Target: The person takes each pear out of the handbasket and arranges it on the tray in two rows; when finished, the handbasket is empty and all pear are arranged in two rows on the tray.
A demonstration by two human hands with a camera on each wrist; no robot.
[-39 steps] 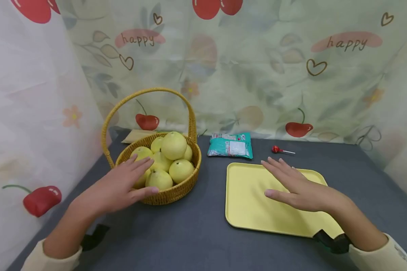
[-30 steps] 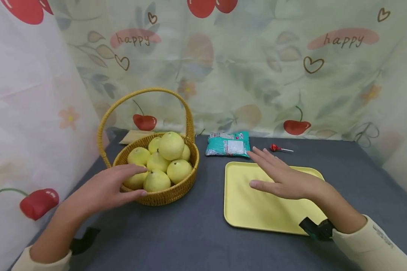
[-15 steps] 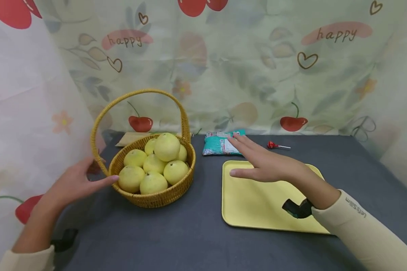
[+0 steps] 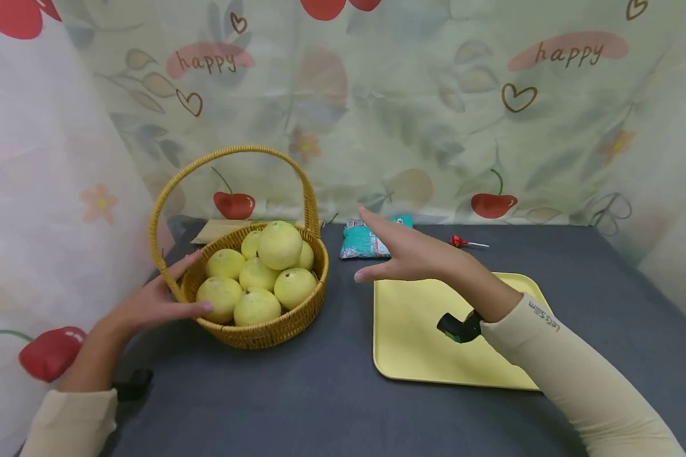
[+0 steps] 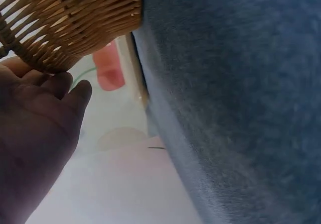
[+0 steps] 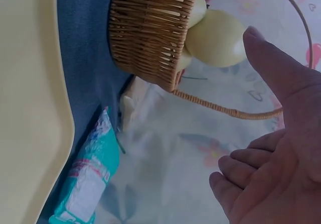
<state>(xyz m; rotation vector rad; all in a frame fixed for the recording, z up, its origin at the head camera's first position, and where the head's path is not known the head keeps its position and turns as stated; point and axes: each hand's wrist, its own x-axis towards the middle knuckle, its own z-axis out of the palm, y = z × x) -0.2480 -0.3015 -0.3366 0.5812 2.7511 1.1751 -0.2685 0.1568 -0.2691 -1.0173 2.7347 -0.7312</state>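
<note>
Left grip at the basket (clamped or not, can't tell), right grip apart; tilting could roll the topmost fruit out.

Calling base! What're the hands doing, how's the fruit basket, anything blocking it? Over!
Left hand round left side of wicker basket; right hand empty, in mid-air. Basket upright, heaped with yellow-green fruits. Arched handle might get in the way.
</note>
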